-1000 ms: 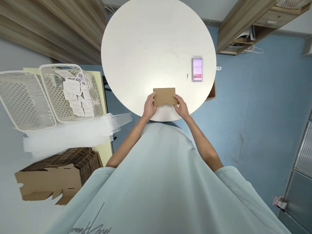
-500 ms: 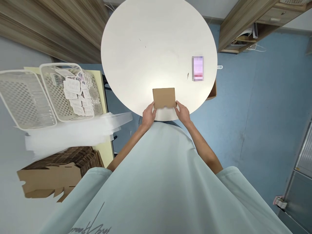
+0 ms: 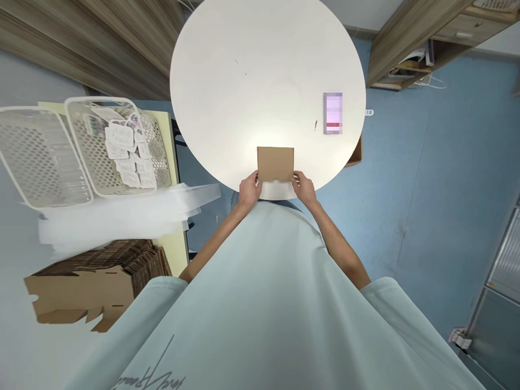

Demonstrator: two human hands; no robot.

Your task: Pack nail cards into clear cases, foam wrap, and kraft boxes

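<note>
The left hand point(image 3: 249, 192) and right hand point(image 3: 304, 190) have slid back to the near corners of the box point(image 3: 275, 163), pinching it, forearms point(image 3: 217, 238) angled inward. The box sits near the table's point(image 3: 268, 81) near edge. Leftward, a basket point(image 3: 159, 146) holds white cards point(image 3: 122, 137).

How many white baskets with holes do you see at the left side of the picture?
2. The right-hand basket, with white items inside, stands on the yellow table; the left-hand basket is directly beside it. More could be hidden, nested underneath.
</note>
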